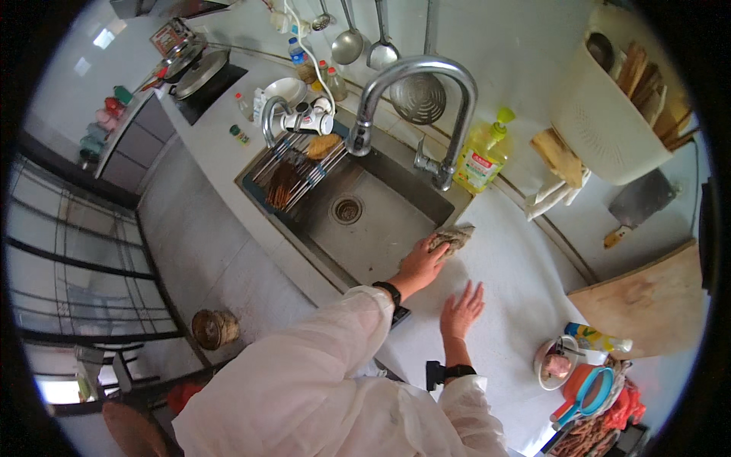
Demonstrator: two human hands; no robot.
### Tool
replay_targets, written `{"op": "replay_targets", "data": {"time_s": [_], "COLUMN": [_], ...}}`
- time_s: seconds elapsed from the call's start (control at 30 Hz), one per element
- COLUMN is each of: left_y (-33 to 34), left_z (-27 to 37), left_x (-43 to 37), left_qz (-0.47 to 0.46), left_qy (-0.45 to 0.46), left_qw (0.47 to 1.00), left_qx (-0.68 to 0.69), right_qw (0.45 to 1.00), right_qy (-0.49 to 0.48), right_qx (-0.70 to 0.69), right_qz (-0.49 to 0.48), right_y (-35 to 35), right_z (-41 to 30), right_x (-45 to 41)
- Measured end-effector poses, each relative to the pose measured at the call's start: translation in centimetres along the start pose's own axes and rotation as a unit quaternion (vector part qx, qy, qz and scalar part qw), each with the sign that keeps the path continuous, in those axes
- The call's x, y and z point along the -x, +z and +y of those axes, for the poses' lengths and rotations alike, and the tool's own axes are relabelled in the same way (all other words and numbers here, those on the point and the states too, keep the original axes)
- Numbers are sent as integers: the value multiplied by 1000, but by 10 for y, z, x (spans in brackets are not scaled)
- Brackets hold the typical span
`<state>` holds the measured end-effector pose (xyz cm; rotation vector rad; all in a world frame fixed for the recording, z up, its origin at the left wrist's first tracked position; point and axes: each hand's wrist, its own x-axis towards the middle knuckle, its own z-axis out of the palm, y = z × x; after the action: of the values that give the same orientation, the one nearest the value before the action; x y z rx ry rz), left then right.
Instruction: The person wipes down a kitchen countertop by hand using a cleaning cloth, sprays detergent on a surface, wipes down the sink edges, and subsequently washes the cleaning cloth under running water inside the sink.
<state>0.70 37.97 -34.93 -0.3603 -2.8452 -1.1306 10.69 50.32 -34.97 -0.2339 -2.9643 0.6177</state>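
Note:
My left hand (420, 267) grips a crumpled, greyish-brown cloth (455, 239) at the right rim of the steel sink (382, 220). Part of the cloth rests on the pale countertop (514, 268). Fingers spread, my right hand (461, 313) is over the countertop, right of the sink, and holds nothing; whether its palm touches the surface I cannot tell. A chrome gooseneck faucet (465, 97) arches above the basin. Across the sink's far left end lies a metal roll-up rack (311, 180) bearing a yellow sponge (323, 147) and a brown bristle brush (280, 185).
Behind the sink stands a yellow dish-soap bottle (482, 157). A utensil holder (611, 108) and a cleaver (641, 197) hang on the wall. At the right are a cutting board (645, 303), a white bowl (551, 365) and a blue-rimmed strainer (594, 391). A lidded pan (203, 74) sits far left.

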Motion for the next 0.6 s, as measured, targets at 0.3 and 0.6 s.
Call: {"op": "replay_targets", "data": {"time_s": [0.3, 0.6], "left_y": [-63, -157], "left_z": [-192, -226], "left_x": [-38, -254], "left_qz": [35, 220], "left_qy": [-240, 40], "left_qw": [935, 945], "left_qx": [260, -241], "right_qw": [984, 981], "right_qy": [100, 114], "right_qx": [148, 159], "right_qz": [-30, -13], "right_y": [62, 57], "right_z": [-107, -98], "right_x": [-46, -35]}}
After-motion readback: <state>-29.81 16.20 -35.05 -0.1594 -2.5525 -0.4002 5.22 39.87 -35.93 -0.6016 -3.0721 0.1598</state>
